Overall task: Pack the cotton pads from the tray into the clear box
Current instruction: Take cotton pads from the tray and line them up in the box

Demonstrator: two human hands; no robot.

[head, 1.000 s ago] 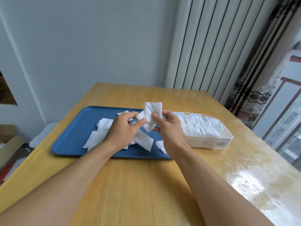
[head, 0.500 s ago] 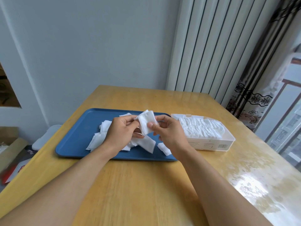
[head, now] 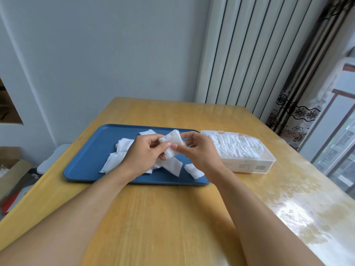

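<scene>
A glossy yellow wooden table (head: 172,217) fills the lower frame, with glare on its right side. Behind it stand a pale grey wall (head: 107,54), a white ribbed radiator panel (head: 244,50) at upper centre-right, and a dark floral curtain (head: 299,104) beside a window at the right edge. Cardboard boxes (head: 11,169) sit on the floor at the left edge.

A blue rectangular plastic tray (head: 90,150) lies at mid-frame with loose white square cotton pads (head: 119,154) scattered on it. Just to its right, touching or nearly so, the clear rectangular plastic box (head: 249,166) holds a packed row of pads.

Both forearms reach in from the bottom corners. The left hand (head: 144,152) and right hand (head: 199,150) meet above the tray, thumbs and curled fingers of both pinching 1 small stack of white pads (head: 172,144), tilted, between them.

Compared with 0.5 s ago, the stack sits lower and more tilted between the thumbs, and the hands are closer together; 1 s ago it stood upright above them.
</scene>
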